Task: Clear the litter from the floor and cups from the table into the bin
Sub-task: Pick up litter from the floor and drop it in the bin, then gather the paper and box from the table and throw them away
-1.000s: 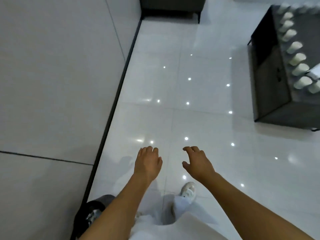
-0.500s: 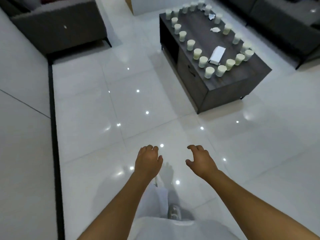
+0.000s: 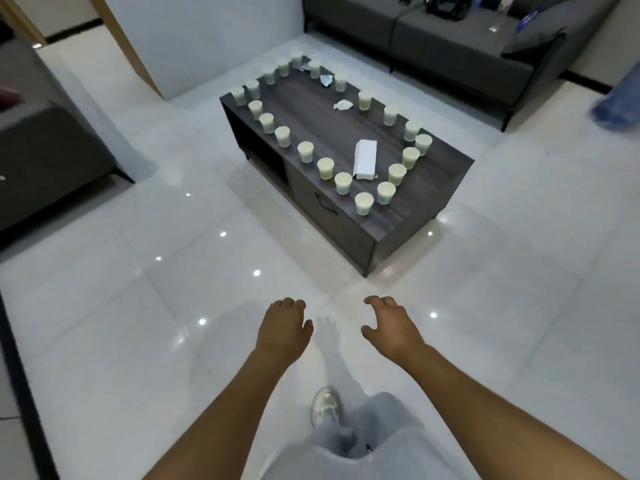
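Observation:
A dark wood coffee table (image 3: 408, 216) stands ahead on the white tiled floor. Several pale paper cups (image 3: 363, 203) ring its top. A white box (image 3: 365, 159) lies inside the ring, and crumpled paper scraps (image 3: 343, 105) lie farther back on the top. My left hand (image 3: 284, 329) and my right hand (image 3: 389, 327) hover side by side over the floor, short of the table's near corner. Both hold nothing and their fingers hang loosely curled. The bin is out of view.
A grey sofa (image 3: 450, 46) runs along the far side, with bottles and a dark bag on it. Another dark sofa (image 3: 45, 161) sits at the left. A blue-clad person's leg (image 3: 616, 105) shows at the right edge. My shoe (image 3: 323, 407) is below my hands.
The view has swung from the wall and floor towards the coffee table, which now sits centred and closer. My hands keep the same empty pose in front of me.

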A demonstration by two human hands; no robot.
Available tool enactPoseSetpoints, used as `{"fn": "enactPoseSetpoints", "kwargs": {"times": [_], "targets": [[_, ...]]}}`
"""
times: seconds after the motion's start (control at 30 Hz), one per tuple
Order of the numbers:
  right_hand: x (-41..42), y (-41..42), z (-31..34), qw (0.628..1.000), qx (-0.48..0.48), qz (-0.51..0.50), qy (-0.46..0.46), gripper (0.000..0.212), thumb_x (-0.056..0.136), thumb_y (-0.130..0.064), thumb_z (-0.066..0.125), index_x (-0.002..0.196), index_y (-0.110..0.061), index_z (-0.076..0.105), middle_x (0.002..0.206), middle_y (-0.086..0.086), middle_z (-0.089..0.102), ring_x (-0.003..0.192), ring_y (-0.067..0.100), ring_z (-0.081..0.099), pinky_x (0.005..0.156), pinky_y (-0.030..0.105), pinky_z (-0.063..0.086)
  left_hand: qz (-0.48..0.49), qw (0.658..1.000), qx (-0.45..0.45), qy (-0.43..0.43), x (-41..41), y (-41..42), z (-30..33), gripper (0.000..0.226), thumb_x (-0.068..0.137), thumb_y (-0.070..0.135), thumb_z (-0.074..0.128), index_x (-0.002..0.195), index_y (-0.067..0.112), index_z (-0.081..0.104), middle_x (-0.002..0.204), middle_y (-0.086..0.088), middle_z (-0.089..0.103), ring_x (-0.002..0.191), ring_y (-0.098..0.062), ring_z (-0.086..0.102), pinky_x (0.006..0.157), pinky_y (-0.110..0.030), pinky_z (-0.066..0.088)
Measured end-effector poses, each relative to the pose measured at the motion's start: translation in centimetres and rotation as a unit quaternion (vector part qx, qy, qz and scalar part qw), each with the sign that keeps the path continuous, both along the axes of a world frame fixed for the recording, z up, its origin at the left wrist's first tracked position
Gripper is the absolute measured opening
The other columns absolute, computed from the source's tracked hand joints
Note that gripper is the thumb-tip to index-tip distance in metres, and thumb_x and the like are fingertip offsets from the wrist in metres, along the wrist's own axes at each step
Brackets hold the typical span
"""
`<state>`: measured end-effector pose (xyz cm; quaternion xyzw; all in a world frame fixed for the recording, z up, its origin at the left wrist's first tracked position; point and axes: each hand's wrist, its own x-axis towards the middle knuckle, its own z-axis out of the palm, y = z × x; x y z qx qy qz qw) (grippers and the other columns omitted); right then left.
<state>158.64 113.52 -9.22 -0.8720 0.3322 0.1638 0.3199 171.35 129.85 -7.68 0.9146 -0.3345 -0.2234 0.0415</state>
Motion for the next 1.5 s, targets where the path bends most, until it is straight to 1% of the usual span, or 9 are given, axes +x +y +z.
{"fn": "enactPoseSetpoints", "kwargs": {"times": [0.17,0.3,0.5,0.7,0.87,1.07,1.17,1.27,1.5], "targets": [[6.0,-4.6,-0.3,0.999,0.004,-0.031,0.009,0.054,0.092,-0.027,0.057,0.142,-0.023,0.037,0.137,0.005,0.043,0.119,0.024,0.046,0.093,0.036,0.048,-0.041,0.999,0.01,0.008,7.2,-5.9,-0.1,0.041,0.097,0.033,0.043,0.132,0.013,0.047,0.129,-0.005,0.053,0.122,-0.022,0.044,0.101,-0.028,0.035],[11.4,-10.4,-1.2,0.999,0.011,-0.049,0.009,0.055,0.092,-0.028,0.059,0.142,-0.023,0.037,0.139,0.005,0.042,0.122,0.026,0.046,0.096,0.037,0.047,-0.066,0.998,0.015,0.013,12.9,-12.1,-0.8,0.041,0.097,0.033,0.044,0.133,0.012,0.047,0.129,-0.006,0.053,0.12,-0.022,0.045,0.101,-0.029,0.037],[20.7,-19.9,-0.7,0.998,0.021,-0.065,0.006,0.057,0.09,-0.027,0.061,0.142,-0.021,0.039,0.14,0.009,0.041,0.126,0.029,0.043,0.102,0.037,0.043,-0.067,0.998,-0.001,0.003,21.7,-21.2,0.0,0.041,0.097,0.032,0.045,0.133,0.011,0.049,0.128,-0.006,0.054,0.119,-0.022,0.047,0.101,-0.028,0.038],[30.5,-26.6,0.1,0.998,0.014,-0.053,0.011,0.055,0.09,-0.026,0.061,0.141,-0.022,0.039,0.139,0.007,0.04,0.125,0.03,0.042,0.099,0.039,0.044,-0.075,0.997,0.013,-0.024,30.5,-27.3,0.7,0.039,0.097,0.031,0.043,0.13,0.012,0.051,0.127,-0.005,0.055,0.118,-0.023,0.047,0.104,-0.029,0.035],[39.6,-29.1,-0.6,0.999,0.02,-0.034,0.017,0.055,0.089,-0.026,0.059,0.141,-0.02,0.04,0.139,0.009,0.042,0.127,0.031,0.042,0.103,0.039,0.04,-0.08,0.996,0.033,-0.014,39.1,-29.8,-0.5,0.04,0.097,0.029,0.043,0.133,0.013,0.049,0.128,-0.006,0.055,0.119,-0.024,0.047,0.106,-0.03,0.033],[53.6,-29.8,-2.0,0.997,0.033,-0.064,0.022,0.054,0.09,-0.024,0.06,0.139,-0.017,0.041,0.136,0.011,0.045,0.123,0.03,0.046,0.102,0.036,0.039,-0.126,0.99,0.055,-0.012,53.3,-31.7,-1.8,0.038,0.096,0.028,0.042,0.131,0.012,0.049,0.128,-0.007,0.053,0.121,-0.025,0.045,0.11,-0.033,0.029],[60.4,-29.8,-1.9,0.995,0.047,-0.085,0.027,0.055,0.09,-0.025,0.06,0.141,-0.018,0.04,0.138,0.011,0.044,0.127,0.03,0.044,0.104,0.036,0.038,-0.137,0.989,0.057,-0.013,60.8,-32.1,-1.6,0.04,0.096,0.028,0.042,0.133,0.012,0.047,0.131,-0.007,0.052,0.124,-0.026,0.043,0.112,-0.034,0.027],[66.3,-30.3,-1.7,0.992,0.054,-0.107,0.025,0.056,0.09,-0.025,0.06,0.141,-0.019,0.04,0.138,0.01,0.044,0.126,0.03,0.044,0.102,0.036,0.041,-0.149,0.987,0.059,-0.013,67.7,-32.8,-1.3,0.041,0.096,0.029,0.043,0.134,0.013,0.047,0.133,-0.007,0.052,0.125,-0.026,0.043,0.112,-0.034,0.028],[74.1,-33.5,-2.5,0.986,0.055,-0.155,0.038,0.054,0.091,-0.026,0.059,0.141,-0.021,0.04,0.141,0.008,0.04,0.126,0.029,0.044,0.098,0.035,0.042,-0.17,0.982,0.077,-0.004,78.1,-36.8,-1.8,0.039,0.096,0.03,0.043,0.131,0.014,0.047,0.13,-0.006,0.053,0.123,-0.026,0.043,0.107,-0.031,0.031]]}}
